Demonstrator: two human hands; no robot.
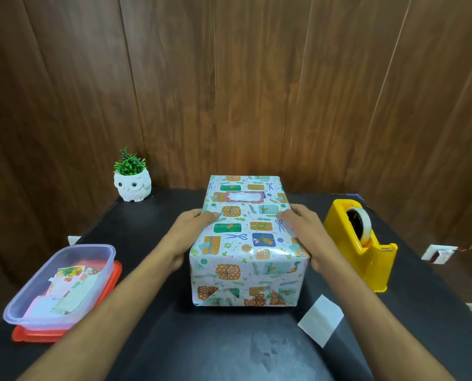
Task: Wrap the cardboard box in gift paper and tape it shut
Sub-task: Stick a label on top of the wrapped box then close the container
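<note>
The gift-wrapped box point(245, 243) is fully covered, its near end folded (tape indiscernible); judged the finishing stage. The left hand point(192, 229) and right hand point(307, 229) clasp its sides. Next, check the seams.

View: one wide-angle camera, worn on the person's head.
Facing: it looked forward and down across the black table point(229, 339) toward the wood-panelled wall point(256, 92).
Nearness: it sat close above the table's near edge; both arms entered from the bottom corners.
Centre: the wrapped box point(245, 243) lay between the left hand point(193, 226) and the right hand point(309, 229).
Edges: the plastic container point(31, 303) sat at left and the tape dispenser point(366, 259) at right; the wall filled the upper half.
</note>
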